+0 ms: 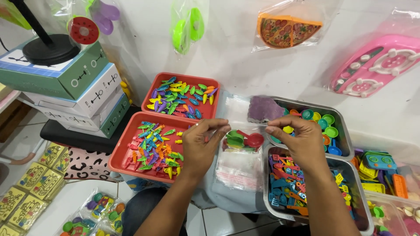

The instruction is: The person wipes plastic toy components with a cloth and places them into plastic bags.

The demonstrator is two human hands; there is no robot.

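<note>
Your left hand (199,146) and right hand (297,137) pinch the clear bag (241,140) at opposite top corners; its mouth runs left-right between them, equally near.

Mid-frame, little room is free: red trays (131,144) crowd the left, metal trays (343,131) of toy pieces the right, with a stack of clear bags (239,168) between them. Stacked boxes (87,94) block the upper left. Bare floor (65,205) opens at lower left, between packets.
</note>
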